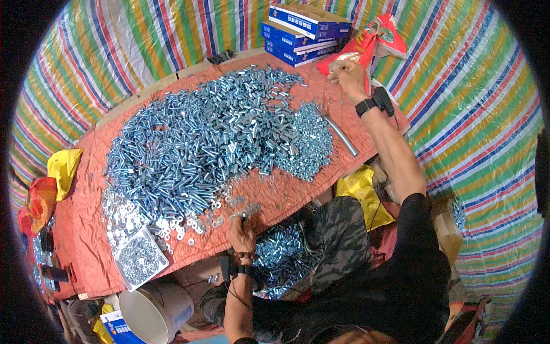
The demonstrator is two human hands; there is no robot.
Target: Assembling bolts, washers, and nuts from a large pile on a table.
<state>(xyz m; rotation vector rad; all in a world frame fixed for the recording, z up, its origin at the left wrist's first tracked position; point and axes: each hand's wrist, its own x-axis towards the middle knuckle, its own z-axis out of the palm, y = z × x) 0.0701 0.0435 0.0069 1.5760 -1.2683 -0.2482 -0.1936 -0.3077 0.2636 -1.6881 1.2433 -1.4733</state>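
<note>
My left hand (242, 234) is at the near edge of the table, its fingers curled down at a small cluster of grey washers (247, 208); what they hold is too small to make out. My right hand (349, 77) reaches to the far right beside a red plastic bag (372, 43), fingers drawn together on something I cannot make out. Between the hands lies a wide heap of bluish metal bolts and sleeves (189, 143), with a smaller pile of nuts (312, 143) at its right end. Loose flat washers (129, 209) are spread along its near left side.
A metal tube with thin prongs (342, 135) lies on the red quilted cloth (91, 189). Blue boxes (303, 34) are stacked at the back. A white tray (140, 259) of small rings sits near left, above a bucket (154, 315). More metal parts (286, 252) lie below the edge.
</note>
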